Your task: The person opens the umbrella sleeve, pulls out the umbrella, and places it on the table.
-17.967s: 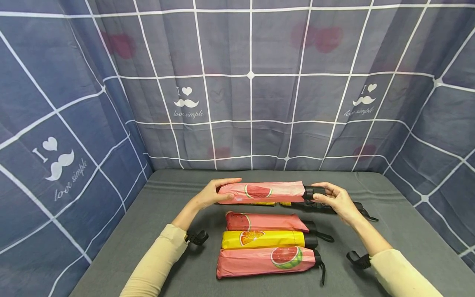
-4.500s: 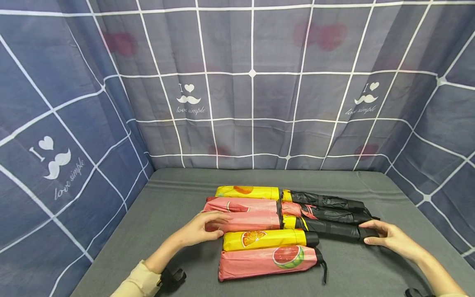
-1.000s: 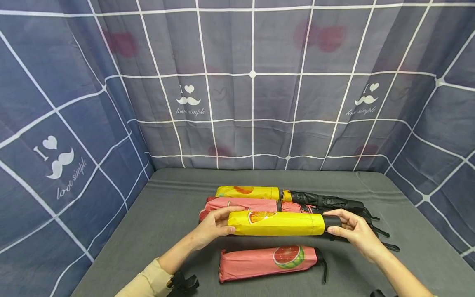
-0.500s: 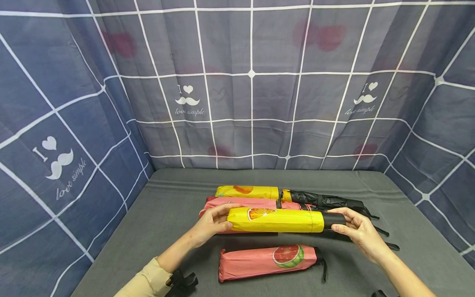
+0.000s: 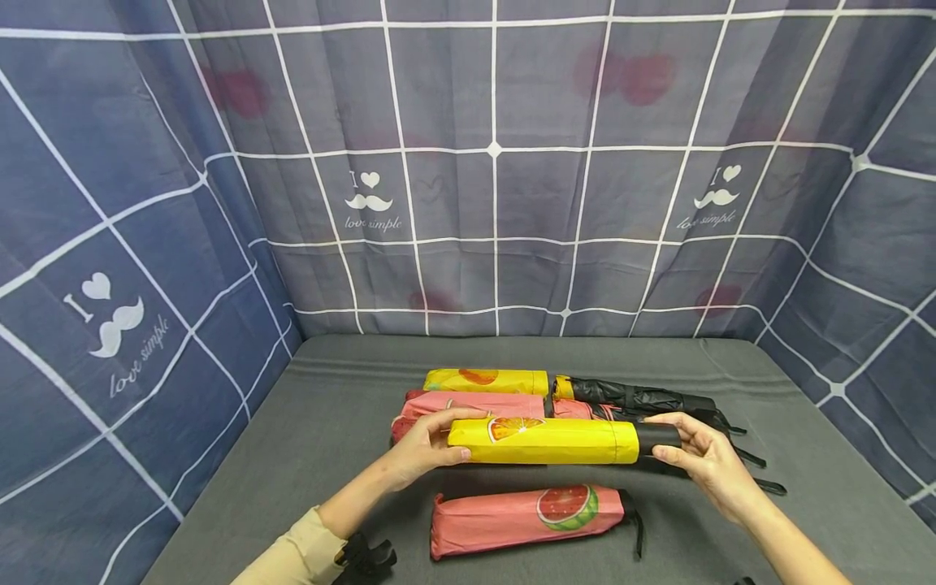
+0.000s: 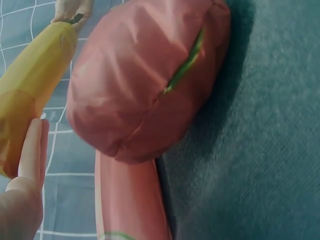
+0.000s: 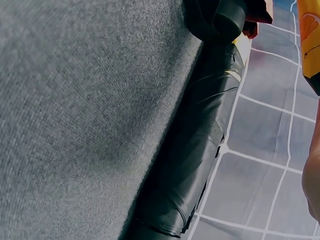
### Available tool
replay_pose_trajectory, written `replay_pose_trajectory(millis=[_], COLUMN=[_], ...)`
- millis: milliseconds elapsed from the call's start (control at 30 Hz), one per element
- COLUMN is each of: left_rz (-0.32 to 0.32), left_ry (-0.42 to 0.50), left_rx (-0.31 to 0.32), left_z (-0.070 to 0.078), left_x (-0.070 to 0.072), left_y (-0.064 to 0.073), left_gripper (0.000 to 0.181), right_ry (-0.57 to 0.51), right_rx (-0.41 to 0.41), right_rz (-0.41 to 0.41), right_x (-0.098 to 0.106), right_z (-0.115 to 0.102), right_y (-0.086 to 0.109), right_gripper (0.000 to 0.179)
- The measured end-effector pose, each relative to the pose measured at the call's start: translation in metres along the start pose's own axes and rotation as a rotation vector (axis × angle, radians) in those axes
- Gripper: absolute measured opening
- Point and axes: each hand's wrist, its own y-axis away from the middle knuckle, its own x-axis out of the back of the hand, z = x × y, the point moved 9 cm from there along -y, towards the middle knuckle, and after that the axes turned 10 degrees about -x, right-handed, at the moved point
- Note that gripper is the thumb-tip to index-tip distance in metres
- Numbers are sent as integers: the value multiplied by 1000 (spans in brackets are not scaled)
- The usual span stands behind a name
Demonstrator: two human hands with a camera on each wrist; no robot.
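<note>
A yellow folding umbrella (image 5: 541, 441) with an orange-slice print and a black handle is held level between both hands, above the grey surface. My left hand (image 5: 420, 451) grips its left end, thumb in front and fingers behind. At the right, my right hand (image 5: 705, 459) pinches the black handle. Behind it, partly hidden, lie a yellow umbrella (image 5: 512, 381) and a pink umbrella (image 5: 483, 401). Nearer me rests a pink umbrella (image 5: 526, 520) with a watermelon print, its black strap to the right. The left wrist view shows a pink umbrella's end (image 6: 140, 85) close up.
Black folded umbrellas (image 5: 643, 393) with yellow or pink ends extend the back row to the right, their straps (image 5: 771, 487) trailing. A blue-grey checked curtain (image 5: 453, 195) encloses the grey table surface (image 5: 351, 390) at the back and sides.
Earlier, a pink umbrella was held, then hands touched the back row while the yellow umbrella lay in front. Since then the yellow umbrella has been lifted over the row; lately it sinks slightly.
</note>
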Motion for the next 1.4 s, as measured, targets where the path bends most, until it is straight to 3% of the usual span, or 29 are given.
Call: replay_pose_trajectory(millis=[233,500,767,1000,1200,1400], left_rz=[18,40,80,52,58,68], left_ry=[-36,-73,-58,-130,-133,-134], left_rx=[-31,-94,-73,-140,-196,-201], left_z=[6,12,13,18,23,25], left_x=[10,23,34,33,34,40], left_y=[5,12,21,20,20,25], left_gripper=[48,46,45,42,40,41], right_ry=[-24,-114,-156,-148,-124,-128], right_rx=[-12,60,101,111,111,132], right_rz=[-13,-88,-102,-105,-84,-90], right_x=[3,4,12,17,21,25], right_z=[3,-1,-2,0,2,1], right_y=[1,7,13,17,20,23], right_gripper=[35,36,36,38,37,38])
